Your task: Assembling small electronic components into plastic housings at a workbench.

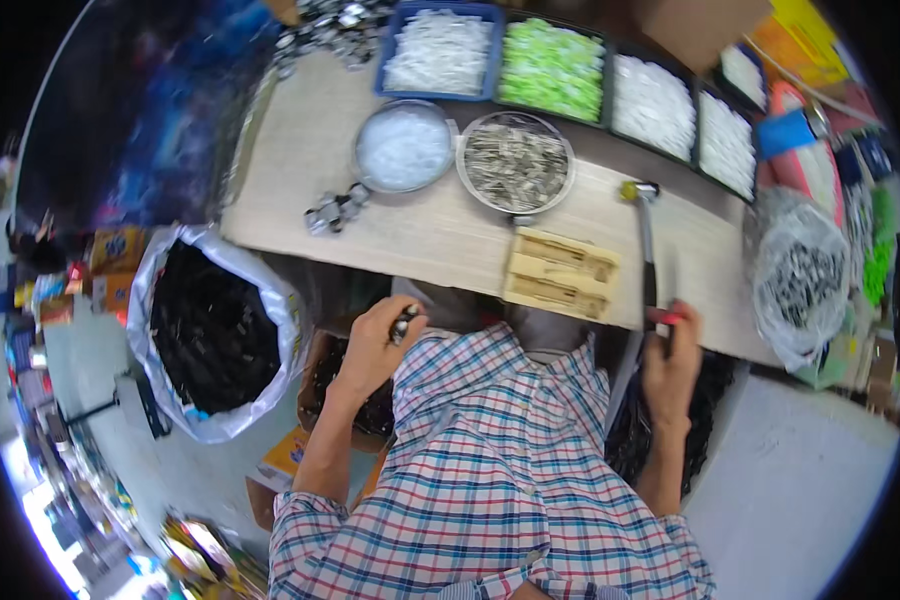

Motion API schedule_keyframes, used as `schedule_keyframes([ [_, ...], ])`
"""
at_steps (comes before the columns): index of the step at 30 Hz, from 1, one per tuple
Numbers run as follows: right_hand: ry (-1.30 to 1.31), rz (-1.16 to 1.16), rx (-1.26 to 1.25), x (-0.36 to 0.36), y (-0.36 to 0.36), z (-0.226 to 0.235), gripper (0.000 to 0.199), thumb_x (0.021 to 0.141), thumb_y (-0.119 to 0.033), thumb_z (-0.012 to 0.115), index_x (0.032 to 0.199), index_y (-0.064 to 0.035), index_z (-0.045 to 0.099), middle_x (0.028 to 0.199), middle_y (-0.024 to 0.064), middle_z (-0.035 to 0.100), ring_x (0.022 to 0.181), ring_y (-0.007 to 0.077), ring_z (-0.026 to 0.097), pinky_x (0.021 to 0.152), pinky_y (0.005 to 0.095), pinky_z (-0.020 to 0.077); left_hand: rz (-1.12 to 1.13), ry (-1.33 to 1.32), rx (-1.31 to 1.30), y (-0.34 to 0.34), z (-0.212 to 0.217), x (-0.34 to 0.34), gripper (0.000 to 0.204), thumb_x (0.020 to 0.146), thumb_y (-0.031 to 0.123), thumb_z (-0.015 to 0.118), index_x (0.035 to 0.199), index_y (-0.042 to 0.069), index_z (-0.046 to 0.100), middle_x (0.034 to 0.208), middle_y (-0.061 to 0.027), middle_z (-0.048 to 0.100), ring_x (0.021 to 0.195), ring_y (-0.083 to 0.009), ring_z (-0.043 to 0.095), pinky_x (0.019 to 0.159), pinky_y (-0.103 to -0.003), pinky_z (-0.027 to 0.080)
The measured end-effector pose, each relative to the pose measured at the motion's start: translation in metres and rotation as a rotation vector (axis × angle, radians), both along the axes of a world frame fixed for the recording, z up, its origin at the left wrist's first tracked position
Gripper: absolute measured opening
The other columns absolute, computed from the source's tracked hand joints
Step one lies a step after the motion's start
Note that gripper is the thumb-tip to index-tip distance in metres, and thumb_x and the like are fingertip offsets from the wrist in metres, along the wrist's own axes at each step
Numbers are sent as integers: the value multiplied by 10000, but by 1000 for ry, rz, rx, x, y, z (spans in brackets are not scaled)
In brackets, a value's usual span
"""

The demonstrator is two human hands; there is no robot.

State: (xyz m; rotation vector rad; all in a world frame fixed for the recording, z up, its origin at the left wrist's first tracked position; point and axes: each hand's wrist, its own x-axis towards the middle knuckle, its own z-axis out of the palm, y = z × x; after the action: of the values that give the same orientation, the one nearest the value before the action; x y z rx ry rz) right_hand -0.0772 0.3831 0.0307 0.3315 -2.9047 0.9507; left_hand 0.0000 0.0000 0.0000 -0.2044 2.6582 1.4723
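Note:
My left hand [372, 345] is curled around a small dark and silver part [405, 322], held just below the front edge of the wooden worktable [440, 240]. Under that hand stands a cardboard box [320, 385] of dark parts. My right hand [670, 355] grips the red-ended handle of a hammer [648, 250], whose shaft lies on the table and whose head points away near a round metal bowl [515, 160]. A wooden jig block [560, 272] lies on the table between my hands.
A second round bowl [403, 147] holds white bits. Trays of white and green parts [550, 68] line the table's back. A sack of black parts [210, 330] stands at left, a clear bag of parts [800, 275] at right. Loose metal pieces [335, 210] lie on the table.

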Motion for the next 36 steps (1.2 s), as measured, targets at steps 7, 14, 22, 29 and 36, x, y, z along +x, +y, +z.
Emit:
schedule_keyframes([
  [7,184,-205,339,-63,96,-61,286,1002,-209,602,1118,52,612,1177,218,592,1048,373,604,917,410,485,193,-536,-720,-55,-197,158,333,860,163,674,1133,10,563,1032,-234,689,987,-404,672,849,-492,540],
  [14,292,-269,426,-94,67,-79,342,989,-225,628,1158,71,602,1231,267,588,1085,419,591,957,469,464,298,176,-518,-38,-71,105,291,826,101,725,1088,5,641,1081,-216,640,1050,-430,594,921,-499,486],
  [22,414,-247,305,-94,75,-90,382,1037,-231,584,1242,90,561,1216,240,595,1114,356,586,979,424,461,1138,-329,-1368,-198,-22,83,718,897,422,717,1422,18,439,1426,-248,470,1359,-478,412,1044,-610,407],
  [29,416,-243,266,-90,75,-88,360,1041,-220,573,1239,81,567,1210,223,593,1104,358,581,977,422,448,928,-259,-1265,-215,-37,84,546,916,229,677,1348,-23,458,1322,-287,450,1142,-455,531,892,-547,515],
  [36,382,-250,264,-90,72,-84,309,1040,-210,561,1177,61,618,1236,226,583,1132,368,567,987,433,447,800,-93,-1218,-214,-17,91,473,891,74,667,1285,-87,462,1305,-291,443,1119,-466,551,908,-503,525],
])
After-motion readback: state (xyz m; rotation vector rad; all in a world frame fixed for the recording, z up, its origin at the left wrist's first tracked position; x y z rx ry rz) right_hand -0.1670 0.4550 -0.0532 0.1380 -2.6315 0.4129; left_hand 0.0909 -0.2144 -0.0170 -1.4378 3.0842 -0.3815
